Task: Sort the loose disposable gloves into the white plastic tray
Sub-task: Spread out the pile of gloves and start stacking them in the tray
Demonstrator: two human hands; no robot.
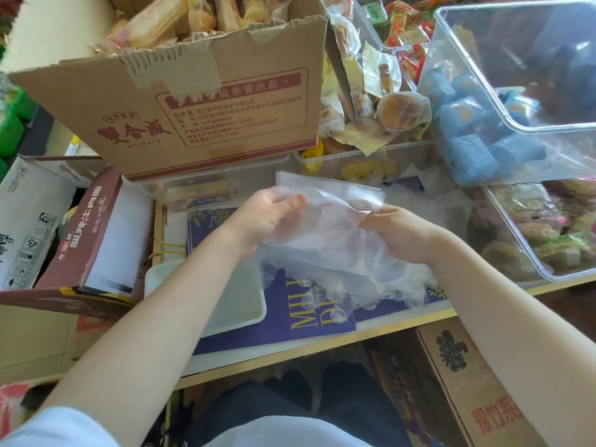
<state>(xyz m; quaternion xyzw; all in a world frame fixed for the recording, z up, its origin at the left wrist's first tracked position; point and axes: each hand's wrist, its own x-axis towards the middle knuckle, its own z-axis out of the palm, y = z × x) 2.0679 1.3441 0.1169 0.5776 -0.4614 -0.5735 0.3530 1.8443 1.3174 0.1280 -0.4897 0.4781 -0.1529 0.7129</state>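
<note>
A bunch of thin, clear disposable gloves hangs in the air over the shelf, cuffs up and fingers drooping down. My left hand pinches the bunch near its upper left edge. My right hand grips it from the right side. The white plastic tray lies below and to the left, partly hidden by my left forearm; its visible part holds nothing. More loose clear gloves lie in a heap behind my right hand.
A large cardboard box of wrapped snacks stands behind. Clear bins of packaged food crowd the right. A purple bag lies under the tray. Boxes sit at left, another carton below the shelf edge.
</note>
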